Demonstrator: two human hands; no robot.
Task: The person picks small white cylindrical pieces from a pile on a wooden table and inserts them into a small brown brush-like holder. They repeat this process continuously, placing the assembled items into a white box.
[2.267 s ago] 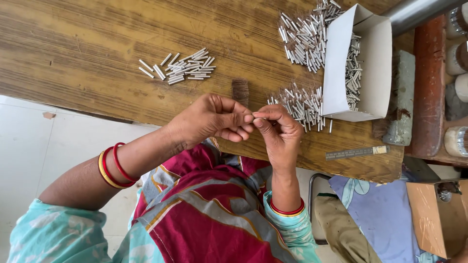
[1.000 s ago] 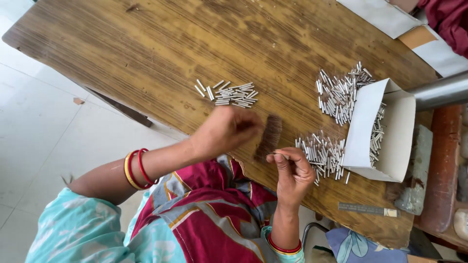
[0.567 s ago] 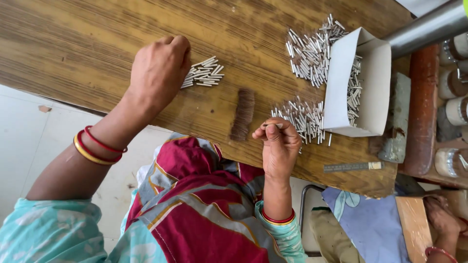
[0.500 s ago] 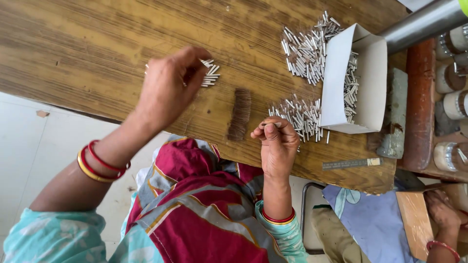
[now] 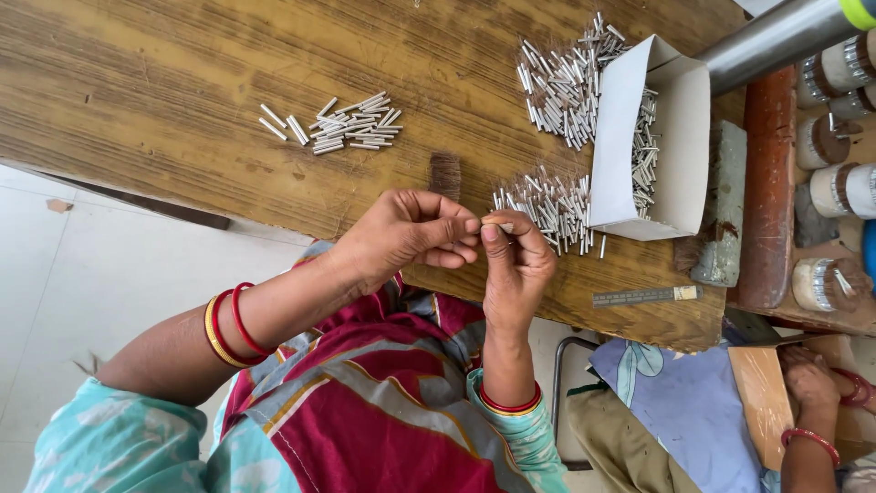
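Note:
My left hand (image 5: pixel 406 234) and my right hand (image 5: pixel 516 260) meet fingertip to fingertip above the near edge of the wooden table (image 5: pixel 182 82). Between their fingertips they pinch a small silver metal tube (image 5: pixel 497 225). Just beyond the hands lies a pile of the same tubes (image 5: pixel 547 205). A smaller, tidier group of tubes (image 5: pixel 342 128) lies on the table to the left. A larger heap of tubes (image 5: pixel 566 78) lies beside an open white cardboard box (image 5: pixel 675 119) that holds more tubes.
A dark worn patch (image 5: pixel 445 173) marks the table near my hands. A metal file (image 5: pixel 648 295) lies at the table's right front edge. Jars (image 5: pixel 844 187) and a steel pipe (image 5: pixel 776 41) stand at the right. Another person's hand (image 5: pixel 812 383) works at the lower right.
My left hand reached out to the small tube group on the left, then came back to meet my right hand. Both now pinch one tube.

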